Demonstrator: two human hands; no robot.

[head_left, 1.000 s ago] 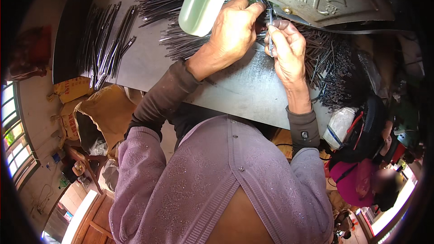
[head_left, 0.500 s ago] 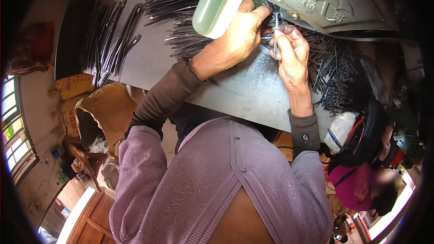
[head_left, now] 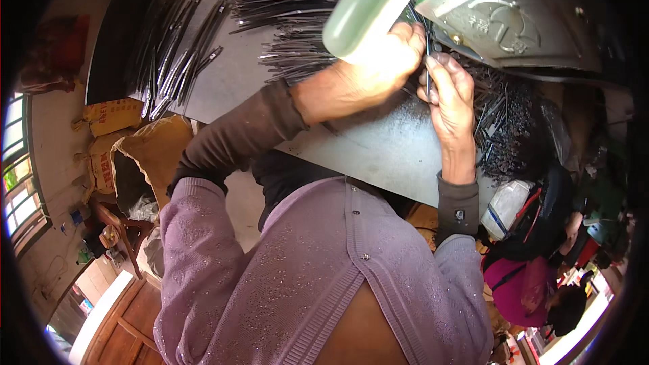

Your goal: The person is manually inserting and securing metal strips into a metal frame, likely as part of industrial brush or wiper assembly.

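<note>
My right hand [head_left: 451, 98] pinches a thin dark metal strip [head_left: 428, 71] between thumb and fingers, holding it nearly upright. Close against the strip's upper part, my left hand [head_left: 392, 57] has its fingers closed; glare and the lamp hide part of it, so what it grips is unclear. Both hands are beside the lower edge of a grey metal machine housing [head_left: 487, 27]. A pale green lamp [head_left: 368, 10] hangs just over my left hand. Piles of similar thin dark strips [head_left: 287, 0] lie on the metal table [head_left: 378, 145] to the left of my hands.
A separate bunch of strips [head_left: 172, 54] lies at the table's left end. More dark pieces [head_left: 503, 125] are heaped right of my right hand. Sacks [head_left: 111, 115] stand beyond the left edge. A person in magenta [head_left: 520, 290] is at the lower right.
The strip in my right hand has tilted and looks darker, with its top nearer the housing. My left hand has shifted slightly right and down in the picture. The whole view has moved a little.
</note>
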